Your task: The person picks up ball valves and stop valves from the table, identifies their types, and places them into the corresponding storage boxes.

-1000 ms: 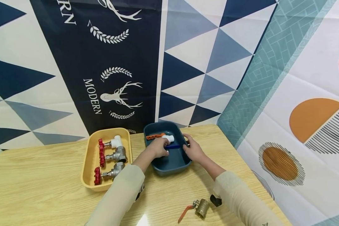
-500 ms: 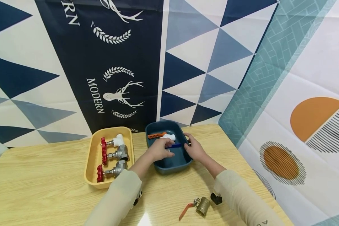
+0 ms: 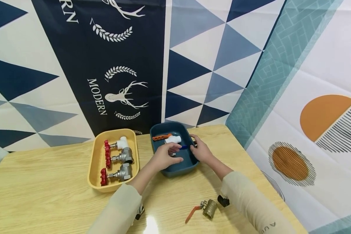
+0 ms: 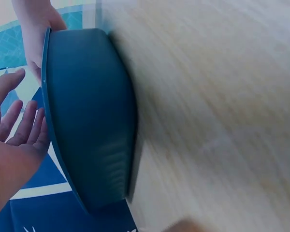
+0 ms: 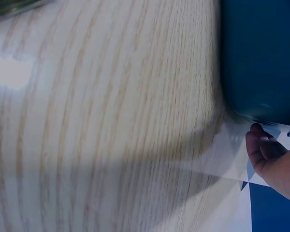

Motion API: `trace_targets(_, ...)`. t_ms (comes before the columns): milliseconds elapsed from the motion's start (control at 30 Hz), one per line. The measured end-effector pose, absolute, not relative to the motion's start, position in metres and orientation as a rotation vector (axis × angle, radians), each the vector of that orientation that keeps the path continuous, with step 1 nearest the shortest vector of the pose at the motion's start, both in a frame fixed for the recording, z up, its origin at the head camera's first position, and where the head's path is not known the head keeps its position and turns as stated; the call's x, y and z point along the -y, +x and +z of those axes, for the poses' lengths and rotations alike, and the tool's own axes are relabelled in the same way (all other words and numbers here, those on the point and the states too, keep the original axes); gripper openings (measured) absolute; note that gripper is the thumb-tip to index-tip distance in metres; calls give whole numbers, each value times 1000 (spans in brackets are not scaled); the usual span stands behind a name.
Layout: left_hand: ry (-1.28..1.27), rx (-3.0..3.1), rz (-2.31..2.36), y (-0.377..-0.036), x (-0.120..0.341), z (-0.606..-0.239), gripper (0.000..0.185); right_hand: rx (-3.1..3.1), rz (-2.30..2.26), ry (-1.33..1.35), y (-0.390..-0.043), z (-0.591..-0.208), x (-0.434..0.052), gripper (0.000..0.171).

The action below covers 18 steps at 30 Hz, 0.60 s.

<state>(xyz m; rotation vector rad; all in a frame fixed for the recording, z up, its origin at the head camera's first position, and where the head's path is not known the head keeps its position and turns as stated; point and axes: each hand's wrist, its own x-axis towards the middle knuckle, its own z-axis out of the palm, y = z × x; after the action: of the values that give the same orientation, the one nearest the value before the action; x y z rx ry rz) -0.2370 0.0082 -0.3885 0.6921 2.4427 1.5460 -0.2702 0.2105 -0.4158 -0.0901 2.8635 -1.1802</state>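
In the middle of the head view a dark blue tray stands on the wooden counter, and both hands are at it. The left hand hovers over the inside of the tray; in the left wrist view its fingers are spread and straight, and they hold nothing. The right hand is at the right rim of the tray, and its fingers seem to curl over the edge, but the views do not show this grip clearly, so I cannot tell it for sure.

Inside the blue tray I see a white valve with an orange lever in the far part, and a blue lever of another valve just between the two hands. This blue-lever valve lies in the tray, and no hand holds it.

To the left, a yellow tray holds three valves with red handwheels, lying one beside another. At the lower right of the frame, a brass ball valve with a red lever lies on the counter, well apart from both trays, next to a small black object.

My judgement is that the sorting is mostly done: handwheel valves are in the yellow tray, two lever valves are in the blue one. The brass valve on the counter is what is left.
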Motion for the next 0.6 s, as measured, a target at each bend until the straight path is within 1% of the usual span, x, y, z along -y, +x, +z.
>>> trace_targets(200,654,-2388,1633,-226,-3,-389,39,-2873,-1167,-91,-272,-413,-209,51)
trace_targets(600,718,-2329,1693,-204,-5,-391,38,-2873,-1170,-106,-269,-414,-209,51)
